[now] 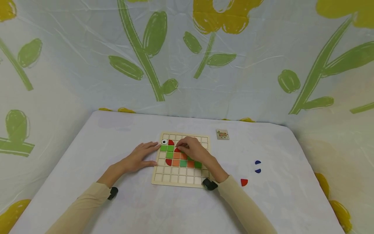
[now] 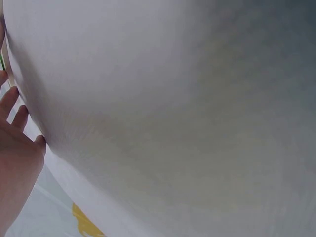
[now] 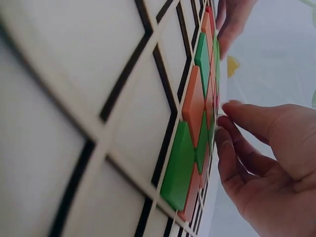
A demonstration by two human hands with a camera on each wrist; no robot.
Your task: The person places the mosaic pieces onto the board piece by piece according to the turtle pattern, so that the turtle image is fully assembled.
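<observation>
A wooden grid board (image 1: 169, 178) lies on the table, partly filled with green, orange and red tiles. A round eye tile (image 1: 164, 142) sits at its upper left beside a red quarter-circle tile (image 1: 170, 142). My right hand (image 1: 193, 149) reaches over the board from the right. Its thumb and fingertips pinch at another red quarter-circle tile (image 1: 177, 150), partly hidden by them; in the right wrist view this hand (image 3: 271, 153) has its fingertips close at the tiles. My left hand (image 1: 139, 158) lies with fingers extended, fingertips right at the board's left edge.
A small picture card (image 1: 222, 134) lies beyond the board's upper right. Two blue half-circle tiles (image 1: 257, 162) and a loose red quarter-circle tile (image 1: 244, 182) rest on the table to the right. A flower-printed cloth (image 1: 187, 91) hangs behind the table.
</observation>
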